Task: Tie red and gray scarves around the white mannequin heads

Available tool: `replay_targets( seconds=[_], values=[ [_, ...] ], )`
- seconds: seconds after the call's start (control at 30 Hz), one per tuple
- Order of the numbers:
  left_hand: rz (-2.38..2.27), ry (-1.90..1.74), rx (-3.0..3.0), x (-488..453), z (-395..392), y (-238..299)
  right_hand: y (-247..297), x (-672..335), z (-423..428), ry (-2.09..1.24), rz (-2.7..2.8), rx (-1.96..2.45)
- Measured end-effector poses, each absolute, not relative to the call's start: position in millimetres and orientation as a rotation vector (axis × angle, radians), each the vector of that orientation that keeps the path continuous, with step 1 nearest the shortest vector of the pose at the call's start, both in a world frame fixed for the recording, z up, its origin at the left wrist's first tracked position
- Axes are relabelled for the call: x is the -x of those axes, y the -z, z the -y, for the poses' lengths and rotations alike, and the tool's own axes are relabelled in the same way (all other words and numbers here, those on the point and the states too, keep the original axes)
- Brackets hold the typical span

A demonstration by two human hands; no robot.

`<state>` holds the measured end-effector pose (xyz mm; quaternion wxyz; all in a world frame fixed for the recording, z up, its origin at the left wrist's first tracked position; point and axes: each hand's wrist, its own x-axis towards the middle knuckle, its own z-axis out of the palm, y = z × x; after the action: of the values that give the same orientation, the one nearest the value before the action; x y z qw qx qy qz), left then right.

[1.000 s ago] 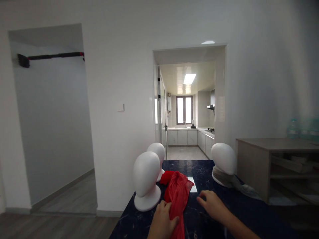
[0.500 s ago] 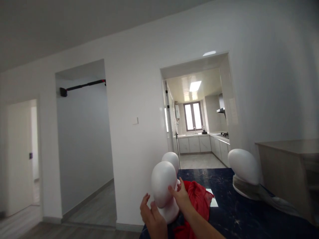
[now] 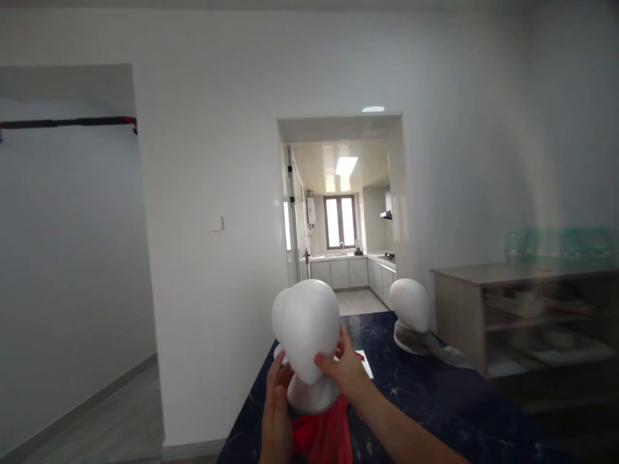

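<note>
Both hands are on a smooth white foam mannequin head [image 3: 306, 325] at the near end of a dark blue marble-patterned counter [image 3: 425, 399]. The right hand [image 3: 344, 372] comes in from the lower right and wraps the head at its neck, thumb across the front and fingers curled round the far side — a closed hold on the foam. The left hand [image 3: 276, 412] stands upright along the left of the base, palm against it and fingers straight up, pressing rather than curling. The head's round flared foot sits low between the two hands; I cannot tell whether it rests on the counter or is just lifted off it. Directly under and in front of the foot lies a crumpled red fabric scarf [image 3: 323, 438], bunched between the wrists and touching the underside of the base. A small white card [image 3: 364, 362] lies flat on the counter just behind the right hand. Farther back, near the right edge, a second white foam mannequin head [image 3: 410, 304] stands upright on its own foot with a grey cloth [image 3: 438, 351] draped about its base and trailing to the right — well apart from the held one. To the right of the counter stands a light wooden shelf unit [image 3: 464, 303] with blurred greenish bottles on top. Behind, a white wall opens onto a lit kitchen doorway [image 3: 341, 212].
</note>
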<state>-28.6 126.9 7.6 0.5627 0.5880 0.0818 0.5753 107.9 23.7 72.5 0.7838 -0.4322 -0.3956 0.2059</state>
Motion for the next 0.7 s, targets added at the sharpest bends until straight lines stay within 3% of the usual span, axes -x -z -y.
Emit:
replay_targets(
  seconds=[0.1,0.27,0.7],
  values=[
    [-0.017,-1.048,-1.395,3.2,-90.2,-6.5,-66.8,-154.9,54.5,-0.466,0.865,1.001],
    [-0.106,-0.78,-1.303,-27.8,-42.6,-2.0,-24.8,-200.4,123.6,-0.496,0.826,1.05],
    [-0.398,-0.754,-1.319,-27.2,-30.8,56.3,82.9,-223.9,102.3,-0.524,0.967,0.899]
  ],
)
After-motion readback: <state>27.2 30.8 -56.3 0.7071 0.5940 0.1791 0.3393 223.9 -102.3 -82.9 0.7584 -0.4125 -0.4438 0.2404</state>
